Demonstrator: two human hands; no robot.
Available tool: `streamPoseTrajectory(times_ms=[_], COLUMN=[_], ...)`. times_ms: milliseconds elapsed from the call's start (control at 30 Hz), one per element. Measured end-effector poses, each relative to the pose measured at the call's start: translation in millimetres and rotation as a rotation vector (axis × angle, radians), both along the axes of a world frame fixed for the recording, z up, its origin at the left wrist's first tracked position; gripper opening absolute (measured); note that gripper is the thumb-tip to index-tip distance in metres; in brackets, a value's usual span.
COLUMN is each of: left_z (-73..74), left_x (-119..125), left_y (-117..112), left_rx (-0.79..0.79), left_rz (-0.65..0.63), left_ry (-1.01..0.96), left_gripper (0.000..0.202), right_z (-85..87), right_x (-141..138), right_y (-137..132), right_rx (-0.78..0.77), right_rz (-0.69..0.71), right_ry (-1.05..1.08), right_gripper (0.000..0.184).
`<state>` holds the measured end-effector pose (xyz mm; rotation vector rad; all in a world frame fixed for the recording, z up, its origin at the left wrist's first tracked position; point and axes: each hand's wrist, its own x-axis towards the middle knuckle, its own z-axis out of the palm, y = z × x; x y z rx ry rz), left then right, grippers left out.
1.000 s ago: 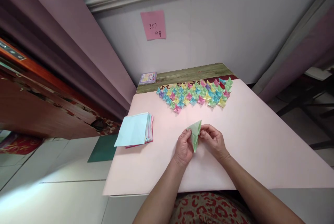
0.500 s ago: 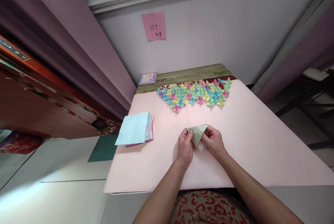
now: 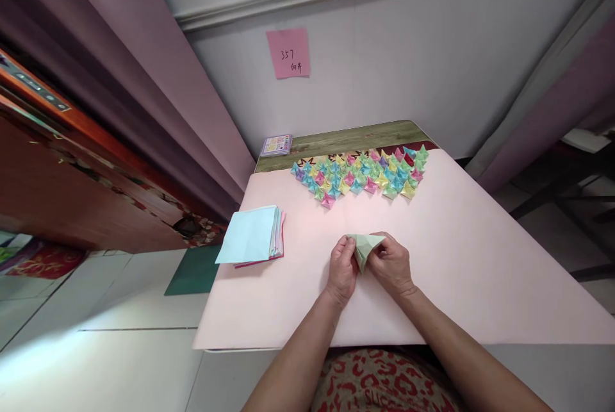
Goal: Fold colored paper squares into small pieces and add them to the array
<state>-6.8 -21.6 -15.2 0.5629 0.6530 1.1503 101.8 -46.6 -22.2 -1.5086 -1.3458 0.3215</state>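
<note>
Between my two hands is a pale green folded paper [image 3: 365,247], roughly triangular with its point toward me. My left hand [image 3: 343,269] pinches its left side, thumb on top near the corner. My right hand [image 3: 393,264] is closed on the right side, with its fingers partly behind the paper. Farther up the table lie several small folded paper pieces [image 3: 355,175] in green, blue, pink, yellow and purple, set close together in rows. To the left rests a stack of square paper sheets [image 3: 250,234], light blue on top.
Pink paper covers the table [image 3: 461,271]; a wood-patterned strip shows along its far edge. A small pile of printed cards [image 3: 277,145] sits at the far left corner. A pink note [image 3: 289,53] is stuck on the wall. Curtains hang on both sides.
The green paper has tipped and its folds look narrower toward the lower point. My right hand has turned slightly, its fingers lower behind the paper. The camera view has shifted a little.
</note>
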Motion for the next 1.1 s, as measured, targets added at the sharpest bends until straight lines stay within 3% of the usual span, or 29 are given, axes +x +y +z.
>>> streamPoseTrajectory(times_ms=[200,333,400,567,733,933,1033,1100], left_z=[4.2,5.3,4.7,1.6,4.8,10.5,11.2,12.2], left_x=[-9,-17,-21,-31,-34,-24,-22,-22], left_y=[1,4,7,16,18,6,3,1], left_rx=[-0.066,-0.072,-0.088,-0.162,-0.068,0.036,0.109,0.185], left_rz=[-0.087,-0.186,-0.208,-0.145,-0.136,-0.267,-0.208,-0.16], left_ry=[-0.012,-0.057,-0.078,-0.193,-0.155,0.016,0.113,0.205], left_gripper=[0.041,0.026,0.03,0.036,0.045,0.056,0.07,0.068], right_z=[4.4,0.1,-0.6,3.4,0.9,-3.8,-2.8,-2.3], right_x=[-3,-2,-1,6,11,9,11,13], right_y=[-3,-4,-4,-3,2,4,4,5], right_rx=[0.112,0.185,0.202,0.162,-0.079,-0.208,-0.197,-0.171], right_rz=[0.006,0.02,0.074,0.175,0.236,0.286,0.227,0.166], right_ry=[-0.201,-0.311,-0.302,0.014,0.454,0.484,0.603,0.697], right_gripper=[0.009,0.021,0.027,0.035,0.028,0.036,0.039,0.042])
